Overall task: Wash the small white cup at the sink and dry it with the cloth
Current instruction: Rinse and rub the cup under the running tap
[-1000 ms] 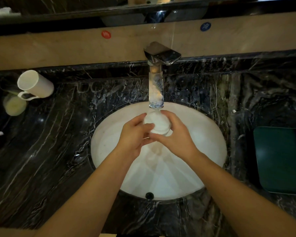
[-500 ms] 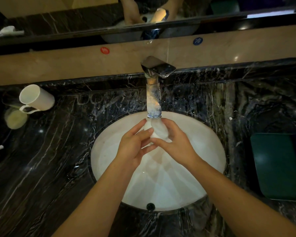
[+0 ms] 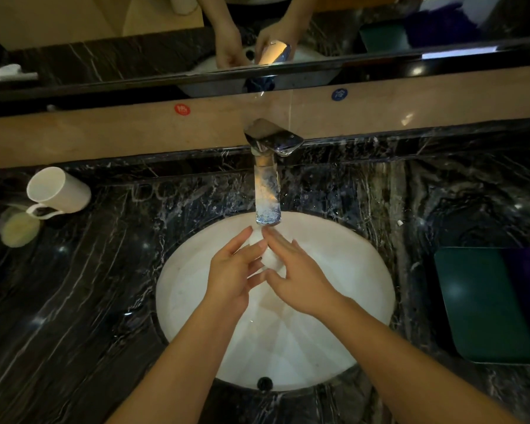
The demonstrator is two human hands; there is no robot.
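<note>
Your left hand point(image 3: 233, 273) and right hand point(image 3: 297, 276) clasp the small white cup point(image 3: 268, 258) (mostly hidden) under the faucet point(image 3: 268, 191), mid-basin point(image 3: 364, 270). On the black marble counter point(image 3: 74, 316), a white mug point(image 3: 57, 191) lies at ten o'clock and a green tray point(image 3: 484, 304) at three.

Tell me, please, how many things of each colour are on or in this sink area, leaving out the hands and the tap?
White: 3, the small cup held between both hands, the mug lying on its side, and the basin.
Green: 1, the tray on the right.
Yellowish: 1, a round thing beside the mug.
Total: 5
</note>
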